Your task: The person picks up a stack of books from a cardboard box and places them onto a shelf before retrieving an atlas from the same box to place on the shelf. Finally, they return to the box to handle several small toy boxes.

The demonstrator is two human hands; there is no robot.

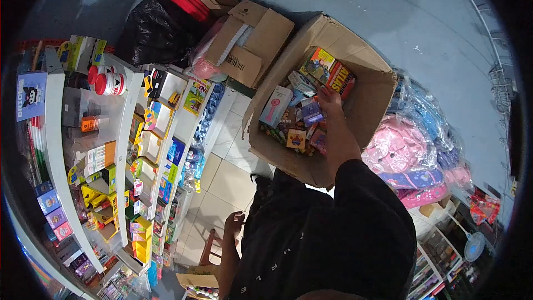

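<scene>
Down inside the big carton [288, 161], the right hand [330, 100] is in between a purple box [311, 113] and a red book [340, 80]; the left hand [234, 224] hangs low, both grips unclear.

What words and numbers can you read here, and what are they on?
"ATLAS": the red-and-yellow cover in the big cardboard box.
"BRICK", maybe with more letters: the purple pack at far left.
"U", "R", "L": white letters on the black shirt; other letters there are unclear.
Writing on the other packets is too small or blurred. I can't read any numbers.
</scene>
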